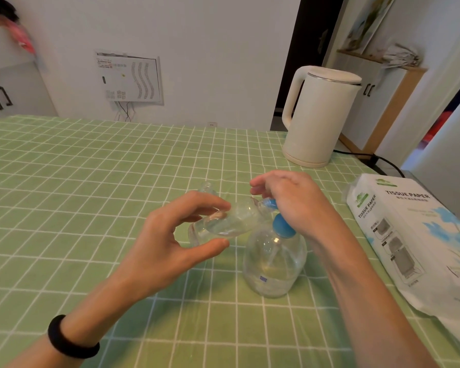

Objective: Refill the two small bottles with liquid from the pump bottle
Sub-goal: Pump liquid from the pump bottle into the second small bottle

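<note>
- The left hand (168, 235) holds one small clear bottle (229, 221) in the middle of the frame. The grip is a pinch, with the thumb below and the fingers on top.
- This small bottle is up off the table (64, 181) and lies on its side. Its open end points at the blue spout (268, 203). I think it is tipped that way so the liquid can go straight in.
- The pump bottle (274, 264) stands on the table, just right of the middle. It has clear liquid in the bottom.
- The right hand (295, 200) sits on top of the pump head (282, 227). Its fingers curl over the top, so that grip is closed on the pump, most likely to push it down.
- The second small bottle (209, 187) stands behind the left hand with its top open. It looks like it waits for its turn.
- A white kettle (319, 115) stands in the upper right. A tissue paper pack (409, 235) lies at the right edge. Both are well away from the pouring.
</note>
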A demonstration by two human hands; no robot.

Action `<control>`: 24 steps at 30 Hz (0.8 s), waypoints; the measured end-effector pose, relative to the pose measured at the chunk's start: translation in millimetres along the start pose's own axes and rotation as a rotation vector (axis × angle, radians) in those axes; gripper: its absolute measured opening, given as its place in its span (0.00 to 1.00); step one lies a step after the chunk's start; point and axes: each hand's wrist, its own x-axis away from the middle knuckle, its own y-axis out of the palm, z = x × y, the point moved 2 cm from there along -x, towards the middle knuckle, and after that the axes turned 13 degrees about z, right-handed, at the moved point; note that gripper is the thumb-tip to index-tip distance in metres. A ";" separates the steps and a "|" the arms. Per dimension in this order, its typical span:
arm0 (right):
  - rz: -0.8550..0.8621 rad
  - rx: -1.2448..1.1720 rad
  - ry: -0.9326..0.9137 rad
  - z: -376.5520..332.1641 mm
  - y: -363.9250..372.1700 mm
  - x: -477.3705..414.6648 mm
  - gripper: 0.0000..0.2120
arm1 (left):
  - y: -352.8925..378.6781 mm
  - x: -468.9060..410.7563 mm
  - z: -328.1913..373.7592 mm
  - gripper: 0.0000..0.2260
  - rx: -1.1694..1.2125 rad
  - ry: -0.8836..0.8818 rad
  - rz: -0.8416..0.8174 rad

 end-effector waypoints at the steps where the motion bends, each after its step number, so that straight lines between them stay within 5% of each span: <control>1: -0.009 -0.001 0.009 0.4 0.9 0.3 0.16 | -0.5 -0.2 -0.3 0.20 -0.002 -0.001 -0.003; 24: -0.006 0.045 0.053 -0.3 -1.9 2.9 0.15 | 1.5 1.9 1.2 0.20 -0.008 -0.009 -0.009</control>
